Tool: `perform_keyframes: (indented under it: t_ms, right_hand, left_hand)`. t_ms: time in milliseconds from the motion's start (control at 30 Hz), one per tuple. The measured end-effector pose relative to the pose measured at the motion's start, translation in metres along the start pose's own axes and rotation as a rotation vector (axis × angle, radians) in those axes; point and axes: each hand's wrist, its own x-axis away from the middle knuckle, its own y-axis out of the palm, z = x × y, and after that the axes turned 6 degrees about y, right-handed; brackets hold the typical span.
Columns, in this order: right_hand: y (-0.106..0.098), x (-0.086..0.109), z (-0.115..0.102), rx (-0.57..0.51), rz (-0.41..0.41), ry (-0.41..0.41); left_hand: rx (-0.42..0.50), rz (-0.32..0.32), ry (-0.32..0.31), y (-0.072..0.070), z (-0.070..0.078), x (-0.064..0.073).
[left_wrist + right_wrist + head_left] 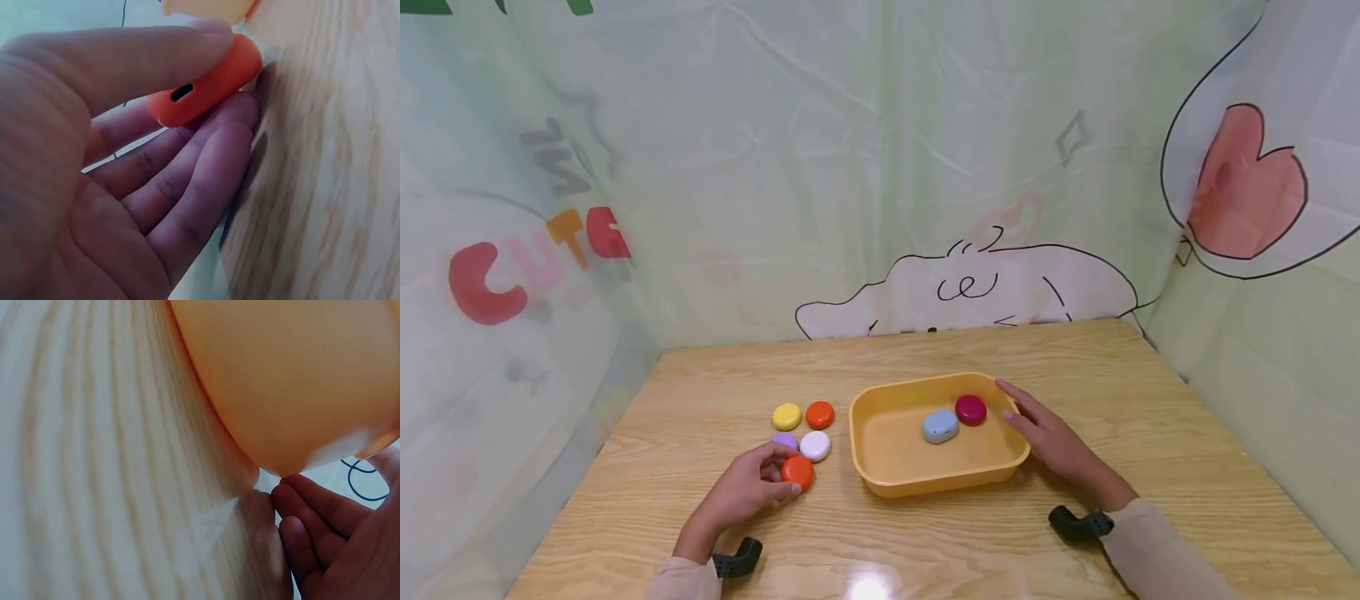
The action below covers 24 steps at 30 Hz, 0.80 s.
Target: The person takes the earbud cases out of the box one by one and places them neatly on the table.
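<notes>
The left hand, partly hiding a purple disc, pinches a slotted orange-red disc while the right hand grips a yellow tray.

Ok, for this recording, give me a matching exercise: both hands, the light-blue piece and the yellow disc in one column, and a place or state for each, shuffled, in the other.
1. Left hand
2. Light-blue piece
3. Right hand
4. Yellow disc

A. At the right end of the orange tray
B. On the table, next to an orange-red disc
C. Holding a second orange-red disc
D. Inside the tray, beside the crimson disc

Pairs: 1-C, 2-D, 3-A, 4-B
</notes>
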Motion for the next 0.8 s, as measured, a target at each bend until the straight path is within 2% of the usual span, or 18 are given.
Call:
perform_keyframes:
  t_ms: [233,400,567,800]
  right_hand:
    - [0.0011,0.0011,-0.0011,-0.002,0.0,0.003]
    - [0.0009,0.0002,-0.001,-0.005,0.002,0.004]
    - [0.0008,0.0,0.0007,-0.004,0.001,0.013]
    - [0.0014,0.0004,0.0013,-0.002,0.005,0.018]
  left_hand:
    - [-0.135,0.012,0.045,0.0027,0.0004,0.0013]
    - [-0.189,-0.008,0.034,0.0039,0.0009,0.0009]
    - [-0.164,-0.032,0.015,0.0046,0.0008,0.0013]
    - [-0.119,-0.017,0.004,0.0043,-0.0002,0.003]
